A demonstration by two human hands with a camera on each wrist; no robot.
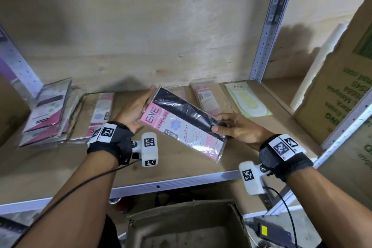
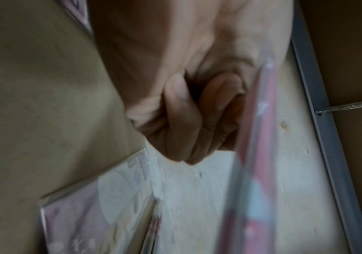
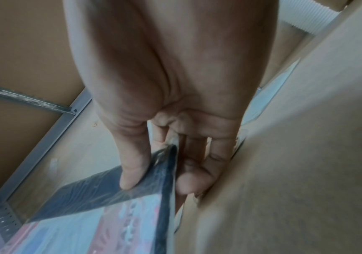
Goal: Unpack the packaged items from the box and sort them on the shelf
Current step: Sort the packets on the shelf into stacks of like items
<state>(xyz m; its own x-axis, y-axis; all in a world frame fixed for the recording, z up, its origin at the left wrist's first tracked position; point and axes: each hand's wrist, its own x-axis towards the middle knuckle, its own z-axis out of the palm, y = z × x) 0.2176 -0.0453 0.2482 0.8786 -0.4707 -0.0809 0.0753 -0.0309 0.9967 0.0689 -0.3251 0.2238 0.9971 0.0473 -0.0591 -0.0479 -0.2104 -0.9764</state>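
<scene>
A pink-and-black ENE stocking packet (image 1: 181, 125) hangs tilted just above the wooden shelf board (image 1: 177, 167). My right hand (image 1: 229, 127) pinches its right edge, thumb on the black front and fingers behind; in the right wrist view the right hand (image 3: 160, 178) clamps the packet (image 3: 102, 197). My left hand (image 1: 141, 106) lies flat with straight fingers against the packet's left edge. The left wrist view is blurred and shows the left hand (image 2: 197, 120) beside the packet's edge (image 2: 260, 134). The open cardboard box (image 1: 181, 227) sits below the shelf.
On the shelf lie a leaning stack of packets (image 1: 46, 115) at far left, a pink packet (image 1: 98, 115), another pink one (image 1: 205, 96) and a yellow-green one (image 1: 247, 100). A metal upright (image 1: 267, 26) and a big printed carton (image 1: 342, 86) stand at right.
</scene>
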